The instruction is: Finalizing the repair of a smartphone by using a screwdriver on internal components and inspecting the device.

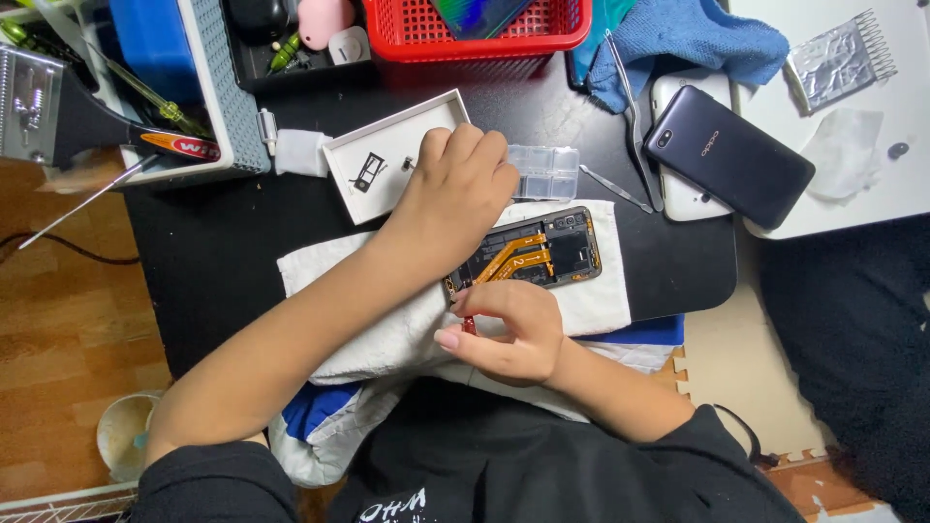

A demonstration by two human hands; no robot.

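Observation:
An opened phone (542,254) with orange flex cables showing lies on a white cloth (591,295) spread over the black table. My left hand (457,189) reaches across it, fingers curled down at the edge of a shallow white tray (378,145) that holds small parts; what the fingertips touch is hidden. My right hand (509,329) is closed around a small red-handled tool (469,324) at the near end of the phone.
A clear small-parts box (547,172) sits beside the tray. Metal tweezers (630,116), a blue cloth (693,39), two stacked phones (727,155) lie at the back right. A red basket (475,29) and a tool box (145,87) stand at the back.

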